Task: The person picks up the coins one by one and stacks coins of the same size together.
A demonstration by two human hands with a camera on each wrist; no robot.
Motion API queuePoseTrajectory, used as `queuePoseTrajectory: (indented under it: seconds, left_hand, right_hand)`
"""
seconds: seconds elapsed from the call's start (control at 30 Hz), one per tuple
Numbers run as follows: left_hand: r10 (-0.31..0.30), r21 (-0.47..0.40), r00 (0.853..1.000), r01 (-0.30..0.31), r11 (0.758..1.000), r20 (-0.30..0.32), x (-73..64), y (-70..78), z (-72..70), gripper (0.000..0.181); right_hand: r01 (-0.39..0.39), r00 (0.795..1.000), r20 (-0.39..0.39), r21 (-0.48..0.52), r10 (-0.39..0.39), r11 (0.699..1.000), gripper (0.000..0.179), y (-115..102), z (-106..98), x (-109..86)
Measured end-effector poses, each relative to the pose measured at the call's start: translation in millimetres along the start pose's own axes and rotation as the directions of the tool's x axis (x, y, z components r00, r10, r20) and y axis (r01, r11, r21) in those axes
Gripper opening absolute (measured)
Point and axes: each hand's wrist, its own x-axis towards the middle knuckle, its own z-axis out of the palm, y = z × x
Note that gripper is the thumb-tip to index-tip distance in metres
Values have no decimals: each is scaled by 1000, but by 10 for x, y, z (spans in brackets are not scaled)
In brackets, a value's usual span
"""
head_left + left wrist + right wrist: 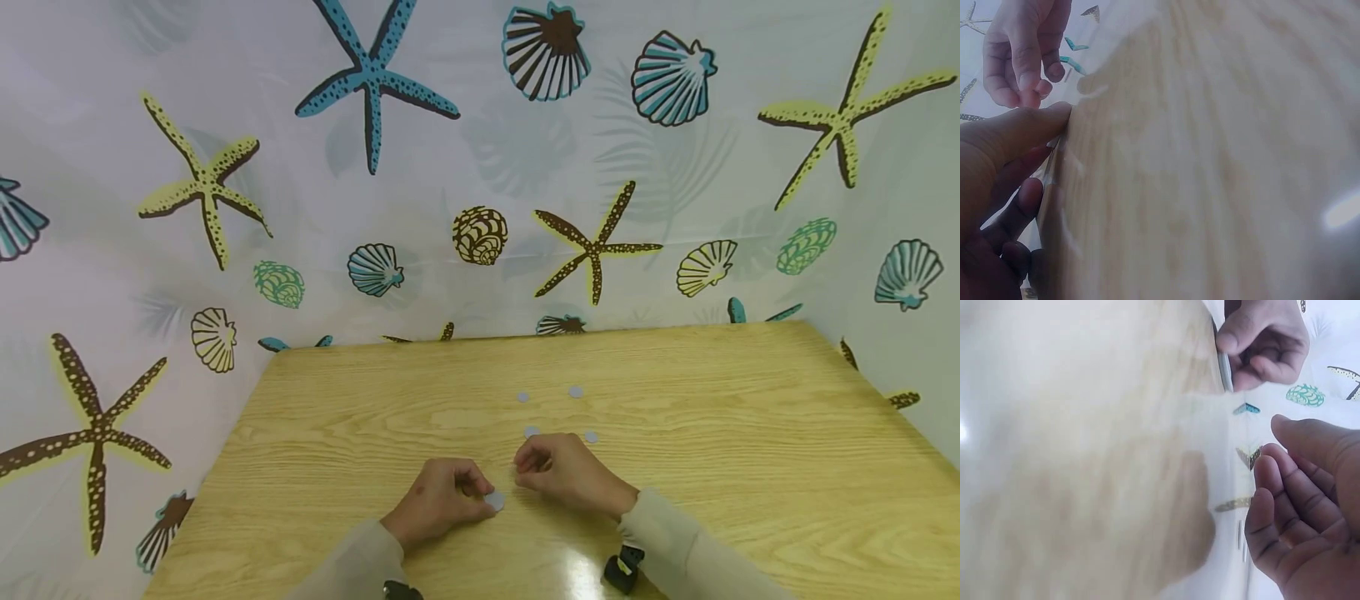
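Observation:
My left hand [442, 498] pinches a small pale grey round disc [494, 501] between thumb and fingers, low over the wooden table. In the right wrist view the disc [1225, 372] shows edge-on below that hand's thumb. To its right, my right hand [573, 473] hovers with its fingers loosely bent. In the right wrist view the thumb and fingertips of the right hand [1310, 506] stand apart with nothing between them. Just beyond the right hand lie two more discs, one [532, 432] partly behind its knuckles and a smaller one [592, 437] beside it.
Farther back on the wooden table [360, 408] lie a small disc [522, 397] and a larger one [575, 392]. A white cloth [435, 167] printed with starfish and shells hangs along the table's back and sides.

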Motion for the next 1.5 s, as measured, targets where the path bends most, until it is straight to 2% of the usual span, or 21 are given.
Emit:
queuePoseTrajectory:
  seconds: [0.3,0.5,0.83,1.0,1.5]
  left_hand:
    - [6,-23,1000,-6,1000,6,-7,-15,-1,19]
    - [16,-34,1000,-16,999,-2,-5,-31,0,19]
    - [10,-40,1000,-10,999,-2,4,-45,7,20]
    - [6,-50,1000,-6,999,-2,-4,-36,-3,20]
    - [-3,-42,1000,3,999,3,-13,-15,-14,19]
  right_hand:
    - [-14,993,-119,-52,8,999,11,81,-163,84]
    - [-40,986,-165,-62,29,997,9,131,-202,163]
    - [-57,988,-146,-82,44,995,18,190,-236,257]
    - [-34,991,-136,-100,20,994,21,204,-240,282]
    - [-53,987,-156,-128,32,990,20,282,-191,318]
